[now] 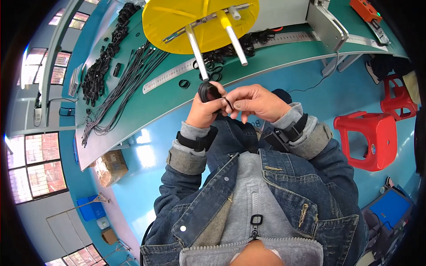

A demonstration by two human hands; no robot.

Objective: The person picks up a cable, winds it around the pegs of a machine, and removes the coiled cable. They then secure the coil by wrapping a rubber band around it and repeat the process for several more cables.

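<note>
My left hand is closed around a small coil of black cable, just in front of the table's edge. My right hand meets it from the right, thumb and forefinger pinched at a thin black strip or cable end beside the coil. Fingers partly hide where the strip joins the coil. Right above my hands, a yellow disc carries metal rods that point toward me. A small black cable loop lies on the table left of the rods.
On the green table lie long loose black cables, a heap of coiled cables and a steel ruler. A metal bracket and an orange device are farther right. Red stools stand on the floor at right.
</note>
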